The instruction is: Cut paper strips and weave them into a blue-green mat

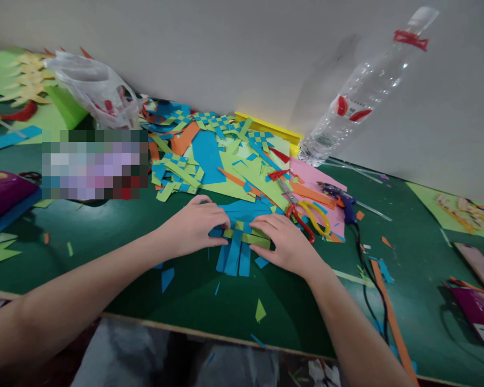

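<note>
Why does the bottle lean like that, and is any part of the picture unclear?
Head view: the bottle slants toward the corner, perhaps partly wide-lens distortion, with small glints and a soft shadow on the wall; head view: a blocky patch hides detail at left; head view: the blue strips look fairly sharp.

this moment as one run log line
left hand: at left side of woven paper strips | right hand: at right side | scissors: beyond right hand | glue gun: right of scissors
</note>
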A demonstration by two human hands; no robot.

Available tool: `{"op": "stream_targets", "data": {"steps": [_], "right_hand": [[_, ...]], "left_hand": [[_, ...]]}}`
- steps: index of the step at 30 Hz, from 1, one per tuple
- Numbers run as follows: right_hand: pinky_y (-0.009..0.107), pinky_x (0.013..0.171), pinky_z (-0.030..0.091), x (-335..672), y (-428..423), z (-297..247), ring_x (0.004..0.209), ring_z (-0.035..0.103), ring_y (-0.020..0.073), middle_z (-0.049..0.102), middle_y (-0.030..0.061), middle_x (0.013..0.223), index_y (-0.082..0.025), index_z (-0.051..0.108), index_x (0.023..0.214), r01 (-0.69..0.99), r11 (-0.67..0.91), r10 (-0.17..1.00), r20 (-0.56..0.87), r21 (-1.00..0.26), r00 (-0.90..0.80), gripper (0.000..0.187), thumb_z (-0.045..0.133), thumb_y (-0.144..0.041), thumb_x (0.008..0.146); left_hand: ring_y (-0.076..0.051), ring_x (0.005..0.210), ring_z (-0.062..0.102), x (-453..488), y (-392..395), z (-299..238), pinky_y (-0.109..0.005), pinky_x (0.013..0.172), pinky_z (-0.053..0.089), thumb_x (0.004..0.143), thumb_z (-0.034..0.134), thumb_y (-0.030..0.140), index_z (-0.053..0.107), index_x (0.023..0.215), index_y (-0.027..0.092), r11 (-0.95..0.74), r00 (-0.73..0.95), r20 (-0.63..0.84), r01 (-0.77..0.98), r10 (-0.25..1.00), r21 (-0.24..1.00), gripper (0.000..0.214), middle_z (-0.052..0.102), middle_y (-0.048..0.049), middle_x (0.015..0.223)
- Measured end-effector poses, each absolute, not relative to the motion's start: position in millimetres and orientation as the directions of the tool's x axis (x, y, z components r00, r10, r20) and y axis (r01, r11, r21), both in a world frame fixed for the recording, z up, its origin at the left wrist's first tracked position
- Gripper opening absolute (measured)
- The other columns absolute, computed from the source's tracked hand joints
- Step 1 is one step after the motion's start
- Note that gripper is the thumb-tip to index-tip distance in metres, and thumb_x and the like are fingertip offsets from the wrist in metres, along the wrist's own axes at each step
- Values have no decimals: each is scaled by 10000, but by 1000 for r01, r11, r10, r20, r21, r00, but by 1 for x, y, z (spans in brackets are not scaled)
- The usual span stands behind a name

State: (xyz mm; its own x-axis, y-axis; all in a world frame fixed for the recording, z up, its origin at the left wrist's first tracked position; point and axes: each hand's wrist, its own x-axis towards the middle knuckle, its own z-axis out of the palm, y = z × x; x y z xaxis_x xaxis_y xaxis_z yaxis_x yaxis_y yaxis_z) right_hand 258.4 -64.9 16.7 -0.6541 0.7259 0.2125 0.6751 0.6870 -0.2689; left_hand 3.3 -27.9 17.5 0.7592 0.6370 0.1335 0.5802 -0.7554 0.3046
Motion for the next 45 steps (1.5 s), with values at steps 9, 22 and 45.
{"op": "stream_targets", "data": {"steps": [9, 22, 45], "right_hand": [[432, 990, 422, 258, -66, 20, 1163, 530, 259, 599, 108, 1253, -169, 537, 1243, 694, 669, 743, 217, -268, -633, 460, 586, -437, 872], [434, 971, 434, 259, -63, 14, 1112, 561, 246, 650, 102, 1184, -168, 557, 1211, 647, 710, 703, 234, -276, -672, 387, 556, -400, 902], [441, 957, 446, 259, -61, 12, 1101, 575, 243, 647, 97, 1207, -185, 559, 1208, 677, 705, 706, 302, -209, -641, 307, 527, -303, 927]], "left_hand": [[-227, 1133, 543, 3, -27, 17, -366, 961, 337, 802, 674, 456, 569, 1141, 229, -750, 731, 183, 612, 658, 252, 422, 628, -40, 1199], [-207, 1084, 571, 1, -25, 12, -376, 993, 330, 807, 673, 436, 632, 1093, 236, -767, 749, 193, 578, 634, 279, 352, 673, -25, 1122], [-222, 1061, 582, 4, -27, 17, -390, 974, 329, 839, 636, 419, 633, 1071, 221, -749, 724, 206, 606, 659, 268, 305, 678, -37, 1097]]}}
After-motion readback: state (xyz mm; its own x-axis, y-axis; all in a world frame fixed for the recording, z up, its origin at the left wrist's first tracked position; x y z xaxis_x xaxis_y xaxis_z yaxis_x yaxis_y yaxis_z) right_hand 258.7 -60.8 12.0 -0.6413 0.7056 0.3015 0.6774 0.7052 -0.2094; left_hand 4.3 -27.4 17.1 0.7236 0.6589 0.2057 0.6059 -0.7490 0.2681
